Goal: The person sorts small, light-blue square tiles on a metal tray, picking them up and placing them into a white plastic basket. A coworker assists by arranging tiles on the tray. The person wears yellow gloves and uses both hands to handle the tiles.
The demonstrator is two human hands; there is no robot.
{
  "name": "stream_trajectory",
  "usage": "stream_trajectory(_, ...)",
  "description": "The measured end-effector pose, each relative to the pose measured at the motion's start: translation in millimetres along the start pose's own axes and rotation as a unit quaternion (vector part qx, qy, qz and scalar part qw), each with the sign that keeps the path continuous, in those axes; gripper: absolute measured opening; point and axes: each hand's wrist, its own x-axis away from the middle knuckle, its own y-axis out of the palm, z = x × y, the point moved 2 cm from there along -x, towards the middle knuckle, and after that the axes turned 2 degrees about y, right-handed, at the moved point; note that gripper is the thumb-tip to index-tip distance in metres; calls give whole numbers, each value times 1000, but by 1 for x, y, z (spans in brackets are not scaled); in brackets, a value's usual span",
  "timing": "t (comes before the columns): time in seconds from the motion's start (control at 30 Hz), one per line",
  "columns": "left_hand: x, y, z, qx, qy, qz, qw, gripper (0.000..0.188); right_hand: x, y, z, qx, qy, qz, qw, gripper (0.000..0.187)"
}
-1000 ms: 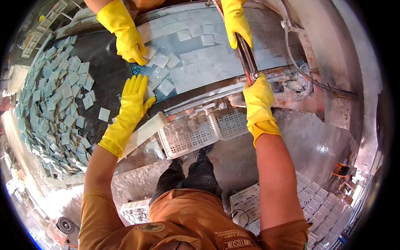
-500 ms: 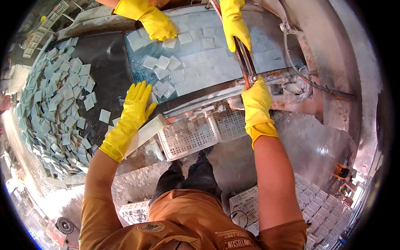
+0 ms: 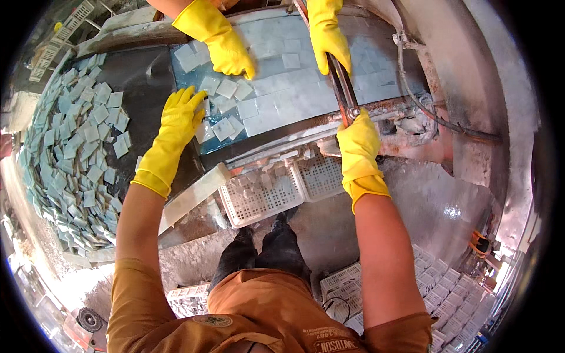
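While your right hand [image 3: 358,144], in its yellow rubber glove, is wrapped closed around the near end of the rusty brown metal bar [image 3: 341,88], your left hand [image 3: 176,126] lies flat and open, fingers spread, holding nothing. Its fingertips touch the pale blue square glass tiles [image 3: 226,109] at the left end of the wet blue-grey work bed [image 3: 306,88].

Placement, as judged: the bar runs away from you across the bed, and a co-worker's gloved hand [image 3: 326,35] grips its far part, so it is held at both ends and kept level over the tile sheet. A second co-worker's gloved hand [image 3: 220,41] presses flat on tiles at the far left of the bed. Loose tiles sit askew where both flat hands rest; further right they lie in tidy rows, which suggests the open palms are there to slide pieces, not lift them.

Left of the bed, a dark wet slab [image 3: 141,76] carries a broad curved heap of the same pale blue tiles [image 3: 70,153], scattered and overlapping.

Containers: a white perforated plastic crate [image 3: 259,197] sits tucked just below the bed's near edge, between your arms, apparently placed to catch what drops. More white lattice crates [image 3: 441,294] are stacked at lower right on the floor. An orange object [image 3: 479,241] lies near them, too small to identify. No legible labels on the crates.
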Motion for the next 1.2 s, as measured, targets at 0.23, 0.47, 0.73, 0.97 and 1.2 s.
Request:
stream_trajectory(0.23, 45, 15, 41, 56, 11, 45, 997, 51, 5, -2, 5, 7, -10, 21, 1000, 49)
stream_trajectory(0.47, 25, -19, 73, 108, 1, 7, 994, 77, 2, 4, 7, -6, 8, 24, 1000, 56)
stream_trajectory(0.73, -11, 15, 64, 55, -2, -52, 997, 101, -1, 15, 9, -1, -12, 31, 999, 55)
stream_trajectory(0.97, 11, 19, 75, 104, 27, -42, 993, 79, 4, 7, 9, 0, -4, 26, 1000, 53)
stream_trajectory(1.2, 10, 37, 116, 50, -29, -26, 998, 81, -7, 17, 12, -8, -17, 15, 1000, 58)
